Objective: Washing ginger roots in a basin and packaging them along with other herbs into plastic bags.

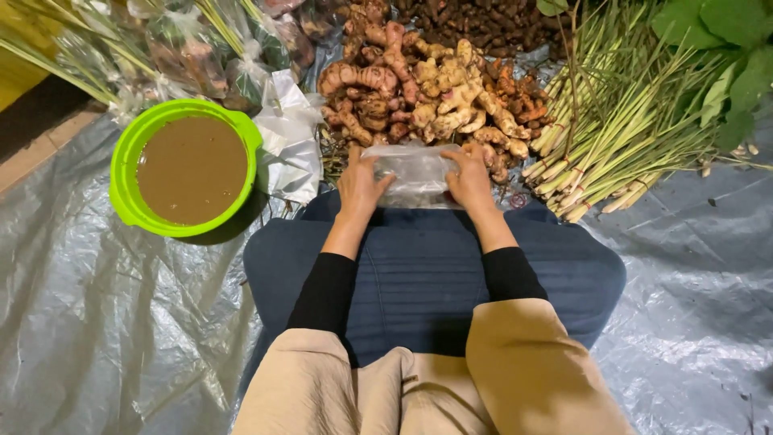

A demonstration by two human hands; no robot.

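Observation:
My left hand [359,187] and my right hand [469,180] each grip one side of a clear plastic bag [415,176], held flat in front of my knees. The bag looks empty, though I cannot tell for sure. Just beyond it lies a heap of ginger and galangal roots [419,89], pinkish and tan. Both arms wear black sleeves under beige cloth. My lap is covered by dark blue fabric [427,274].
A green plastic basin [129,173] of muddy brown water stands to the left. Lemongrass stalks [620,121] are piled at the right, under green leaves [725,48]. Filled plastic bags [201,48] lie at the back left, loose white plastic [290,137] beside the basin. A grey tarp [97,322] covers the ground.

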